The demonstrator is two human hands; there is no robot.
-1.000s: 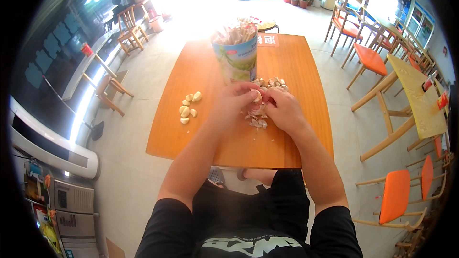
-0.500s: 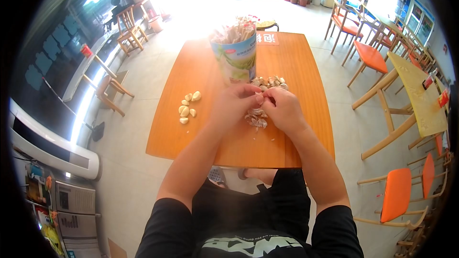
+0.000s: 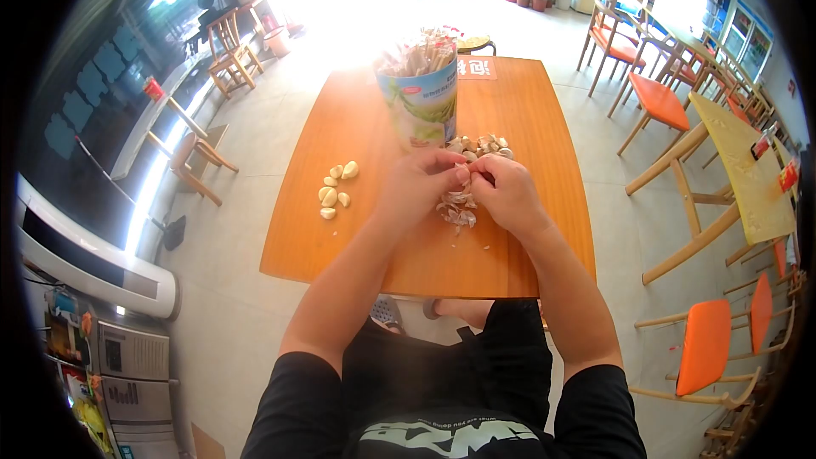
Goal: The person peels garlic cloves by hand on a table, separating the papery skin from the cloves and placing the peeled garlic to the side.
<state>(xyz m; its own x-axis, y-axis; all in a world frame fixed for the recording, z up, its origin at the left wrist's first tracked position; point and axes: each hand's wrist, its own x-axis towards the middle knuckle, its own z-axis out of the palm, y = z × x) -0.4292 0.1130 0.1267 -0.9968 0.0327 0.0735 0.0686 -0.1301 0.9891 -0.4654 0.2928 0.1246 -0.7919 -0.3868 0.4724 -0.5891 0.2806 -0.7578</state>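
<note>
Over the wooden table (image 3: 408,263), my left hand (image 3: 422,183) and my right hand (image 3: 506,191) meet with pinched fingertips at a garlic clove (image 3: 462,168), mostly hidden by the fingers. Papery garlic skins (image 3: 459,209) lie in a small heap below the fingers. Just beyond my hands sits a pile of unpeeled garlic cloves (image 3: 483,146). Several peeled, pale cloves (image 3: 328,195) lie apart on the left of the table. Behind my left hand stands a tall printed bucket (image 3: 421,106) packed with thin paper-wrapped sticks.
A red-and-white sign (image 3: 476,67) lies at the table's far edge, with a round stool (image 3: 476,44) behind it. Chairs with orange seats (image 3: 659,102) and a yellowish table (image 3: 744,170) stand to the right. Wooden chairs (image 3: 229,55) and a white counter are on the left.
My fingertips have shifted slightly, the right hand moving a little to the right. More pale skin shows beneath the fingers. The rest looks the same.
</note>
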